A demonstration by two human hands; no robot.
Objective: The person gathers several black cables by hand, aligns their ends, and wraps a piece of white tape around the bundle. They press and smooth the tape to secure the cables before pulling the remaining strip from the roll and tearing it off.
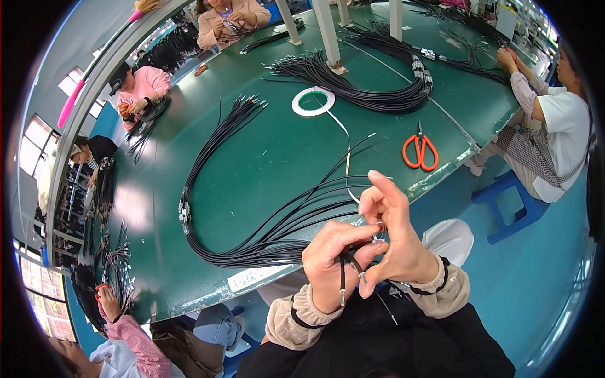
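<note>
My left hand (331,261) and my right hand (394,236) meet just off the near edge of the green table (265,151). Both pinch the same thin black cable (343,277), whose metal-tipped ends hang down between the palms. A strip of white tape (348,164) runs from my right fingers across the table to a white tape roll (313,101). A long looped bundle of black cables (252,246) lies on the table just in front of my hands.
Orange-handled scissors (420,151) lie to the right on the table. More black cable bundles (372,88) lie farther back. Other people work around the table: one on a blue stool (504,201) at right, others at left and far end.
</note>
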